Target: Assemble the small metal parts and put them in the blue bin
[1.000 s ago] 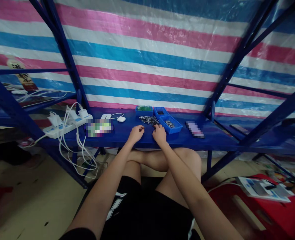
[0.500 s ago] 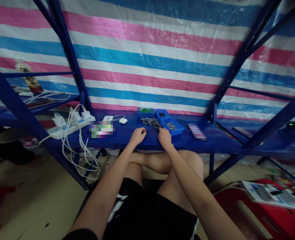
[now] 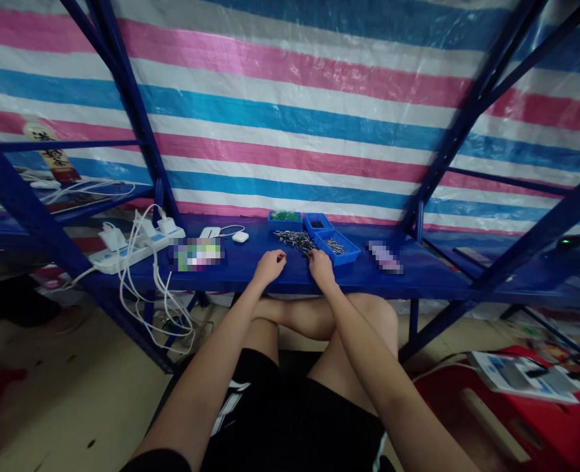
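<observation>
On the blue tabletop [image 3: 245, 265] lies a loose pile of small dark and silvery pieces [image 3: 290, 238]. My left hand [image 3: 271, 266] is near the front edge, left of the pile, its fingers closed on something too small to make out. At the pile's near right end is my right hand [image 3: 321, 267], fingers pinched together; what they grip is hidden. Just behind it stands a blue tray of silvery pieces [image 3: 351, 254]. A smaller blue tray with dark contents [image 3: 318, 221] and one with green pieces [image 3: 284, 216] sit farther back.
A white power strip [image 3: 137, 252] with tangled cables is at the left. Blurred-out flat items lie left [image 3: 197, 254] and right [image 3: 385, 256]. A white case [image 3: 240, 236] is behind the left one. Blue frame posts rise at both sides.
My right hand has shifted very slightly left at the edge of the pile. The whole view has moved a little; my left hand keeps nearly the same pose.
</observation>
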A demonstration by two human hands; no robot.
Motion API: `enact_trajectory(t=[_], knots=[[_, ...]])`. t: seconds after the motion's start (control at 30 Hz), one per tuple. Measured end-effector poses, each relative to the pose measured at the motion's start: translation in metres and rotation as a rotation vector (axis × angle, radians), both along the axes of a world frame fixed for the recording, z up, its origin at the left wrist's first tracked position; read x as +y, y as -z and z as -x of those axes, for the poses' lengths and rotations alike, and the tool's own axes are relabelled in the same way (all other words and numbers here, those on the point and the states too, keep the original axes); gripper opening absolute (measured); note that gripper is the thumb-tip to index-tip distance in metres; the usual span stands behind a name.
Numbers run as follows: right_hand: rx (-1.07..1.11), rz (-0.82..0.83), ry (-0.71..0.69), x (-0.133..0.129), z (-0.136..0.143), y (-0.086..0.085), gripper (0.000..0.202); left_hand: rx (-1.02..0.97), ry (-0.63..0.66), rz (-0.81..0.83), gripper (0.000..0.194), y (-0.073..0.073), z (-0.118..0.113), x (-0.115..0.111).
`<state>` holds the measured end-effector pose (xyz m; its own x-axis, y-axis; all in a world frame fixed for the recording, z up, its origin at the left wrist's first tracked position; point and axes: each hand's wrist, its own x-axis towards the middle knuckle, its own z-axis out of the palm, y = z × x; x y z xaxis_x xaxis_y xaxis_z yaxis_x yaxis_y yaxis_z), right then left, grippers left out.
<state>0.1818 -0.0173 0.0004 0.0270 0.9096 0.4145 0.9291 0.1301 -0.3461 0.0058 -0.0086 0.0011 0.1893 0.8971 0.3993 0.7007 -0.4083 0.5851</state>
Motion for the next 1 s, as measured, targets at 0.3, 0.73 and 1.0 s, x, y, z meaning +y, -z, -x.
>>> enact_trajectory(t=[0.3, 0.73, 1.0], knots=[[0.06, -0.036, -0.004, 0.0017, -0.0013, 0.0018, 0.025, -0.016, 0.007, -0.024, 0.02, 0.0028, 0.001, 0.0022], [0.073, -0.028, 0.003, 0.003, -0.0016, 0.0051, 0.029, -0.008, 0.001, -0.023, 0.02, 0.0023, 0.001, 0.0014], [0.2, -0.218, -0.119, 0.0069, 0.0022, 0.0063, 0.039, -0.026, 0.03, -0.009, 0.022, 0.0003, 0.0004, -0.0005]])
